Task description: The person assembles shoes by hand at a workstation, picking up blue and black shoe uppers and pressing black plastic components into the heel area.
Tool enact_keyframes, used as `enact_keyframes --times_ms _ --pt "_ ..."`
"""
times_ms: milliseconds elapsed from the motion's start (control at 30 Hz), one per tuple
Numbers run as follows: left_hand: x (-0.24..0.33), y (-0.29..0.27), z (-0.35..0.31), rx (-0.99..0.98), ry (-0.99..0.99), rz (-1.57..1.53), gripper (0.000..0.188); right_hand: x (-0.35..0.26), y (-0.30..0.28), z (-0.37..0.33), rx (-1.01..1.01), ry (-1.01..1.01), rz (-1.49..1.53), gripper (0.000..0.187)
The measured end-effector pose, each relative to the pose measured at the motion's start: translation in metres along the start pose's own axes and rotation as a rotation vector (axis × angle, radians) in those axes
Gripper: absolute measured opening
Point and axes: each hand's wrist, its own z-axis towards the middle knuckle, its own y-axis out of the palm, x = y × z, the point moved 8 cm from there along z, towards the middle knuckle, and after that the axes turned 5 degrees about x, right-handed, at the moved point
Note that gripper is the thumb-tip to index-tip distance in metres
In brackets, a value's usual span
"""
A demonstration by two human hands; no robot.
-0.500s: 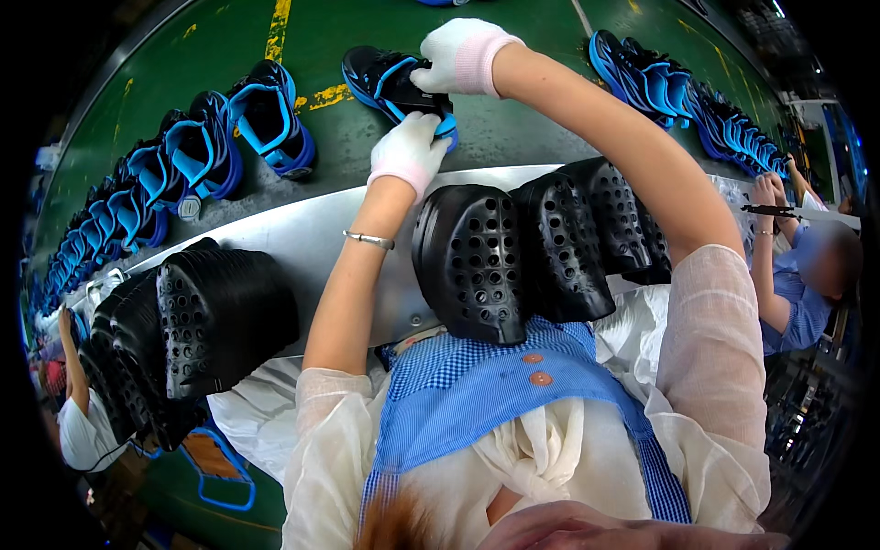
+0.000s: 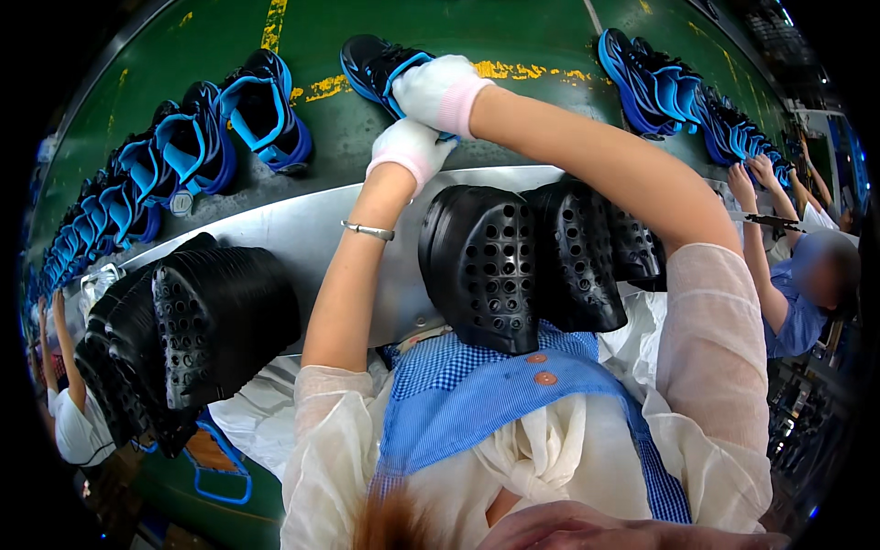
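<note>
A black sneaker with blue trim [image 2: 365, 66] lies on the green surface beyond the metal ledge, toe pointing away to the left. My gloved left hand [image 2: 408, 147] is closed around its heel end. Over the shoe's opening is my gloved right hand [image 2: 435, 90], its fingers curled down and mostly hidden, so what they hold does not show. The two gloves touch, covering the back half of the shoe. Nearer me, a nested stack of black perforated plastic shoe inserts [image 2: 486, 266] leans against my apron, below my right forearm.
Another stack of black inserts [image 2: 225, 312] stands at the left of the metal ledge [image 2: 357, 197]. A row of sneakers [image 2: 266, 110] curves away on the left, another row [image 2: 642, 87] on the right. Co-workers' arms [image 2: 765, 197] reach in at the right and far left.
My right hand has moved down and left over the shoe's opening, against my left hand. A black piece visible under it before is now hidden. Both shoe rows have shifted slightly.
</note>
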Motion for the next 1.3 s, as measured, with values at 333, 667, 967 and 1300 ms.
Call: enact_keyframes --times_ms 333,667,967,1300 --pt "0.005 -0.01 0.011 -0.119 0.008 0.05 0.039 0.014 -0.002 0.013 -0.217 0.06 -0.029 0.03" --pt "0.003 -0.003 0.017 -0.155 -0.021 0.062 0.036 0.012 -0.003 0.021 -0.083 0.009 -0.051 0.025" --pt "0.008 0.005 0.018 -0.148 0.054 0.123 0.038 0.026 0.001 0.015 -0.041 0.13 0.189 0.02" --pt "0.004 -0.023 -0.002 0.064 0.11 -0.024 0.031 0.108 -0.039 -0.088 -0.057 0.228 0.178 0.034"
